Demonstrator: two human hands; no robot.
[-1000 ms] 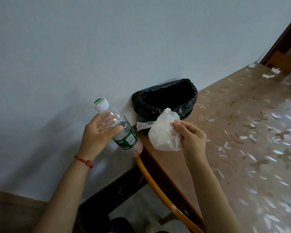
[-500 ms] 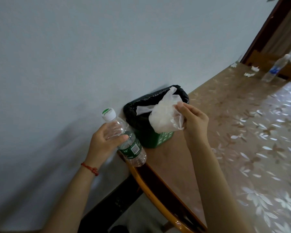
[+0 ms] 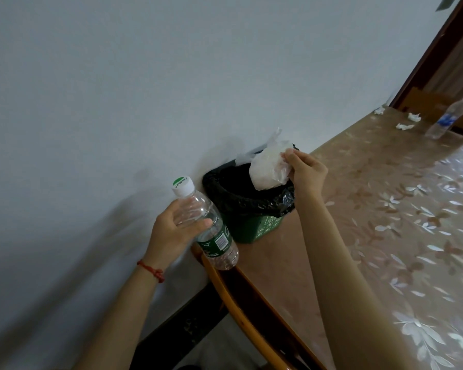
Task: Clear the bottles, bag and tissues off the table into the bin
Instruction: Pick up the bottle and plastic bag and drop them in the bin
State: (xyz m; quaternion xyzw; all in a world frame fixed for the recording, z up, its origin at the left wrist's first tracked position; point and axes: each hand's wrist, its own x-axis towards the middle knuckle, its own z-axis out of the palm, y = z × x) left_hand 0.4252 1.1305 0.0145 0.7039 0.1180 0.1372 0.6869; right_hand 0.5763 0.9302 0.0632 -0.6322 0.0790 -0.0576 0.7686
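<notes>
The right hand point(image 3: 306, 173) pinches a crumpled white bag point(image 3: 269, 169) right over the mouth of the bin point(image 3: 247, 201), so the bag hangs above the black liner, ready, I judge, for a plain drop. The left hand point(image 3: 175, 231) is wrapped around a clear bottle point(image 3: 207, 224), cap up and tilted away from the bin, its base by the bench point(image 3: 358, 236) edge; the bin lies just to that hand's right. Far beyond the right hand stand another bottle point(image 3: 448, 120) and some tissues point(image 3: 404, 126), still on the bench.
</notes>
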